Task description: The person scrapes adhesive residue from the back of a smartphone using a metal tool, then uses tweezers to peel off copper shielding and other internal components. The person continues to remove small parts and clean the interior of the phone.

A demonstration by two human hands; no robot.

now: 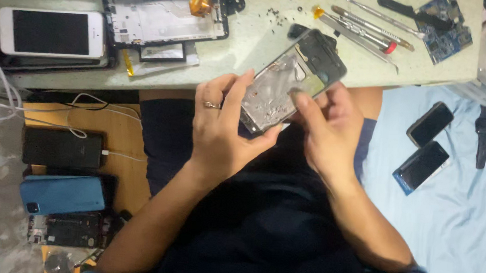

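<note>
Just both hands (pixel 277 130) around phone frame's (pixel 293 77) edges

Phone frame (pixel 292 80): shiny foil-like metal inside, black plastic edge (glossy); bench (pixel 249 51) matt speckled.

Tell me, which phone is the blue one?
The blue phone lies back-up on the wooden board at lower left, below a black phone. The white phone up on the table shows its screen.

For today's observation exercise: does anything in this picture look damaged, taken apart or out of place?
Yes. The phone frame held between the left hand and right hand is stripped, its inner metal bare. Another opened phone shell lies on the table, with tiny loose screws scattered nearby. A bare circuit board sits at the corner.
</note>
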